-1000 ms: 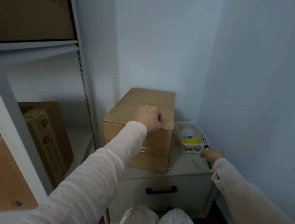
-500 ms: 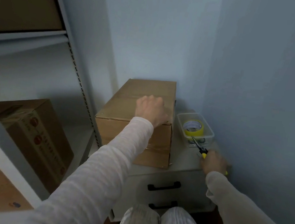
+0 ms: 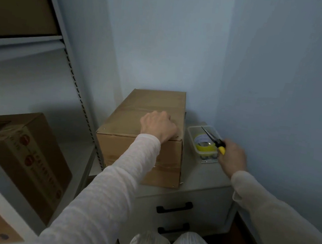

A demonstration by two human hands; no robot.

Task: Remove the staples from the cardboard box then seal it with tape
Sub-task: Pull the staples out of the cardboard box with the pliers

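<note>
One change, pliers point(image 3: 212, 138) raised over tape point(image 3: 205, 148)

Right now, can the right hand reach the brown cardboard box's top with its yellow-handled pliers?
Probably yes: right hand holds the pliers beside the box, nothing between; left hand covers part of its top.

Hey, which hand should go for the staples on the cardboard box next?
Right. The right hand grips the pliers, tips free, just beside the cardboard box. The left hand rests on the box top, likely steadying it.
</note>
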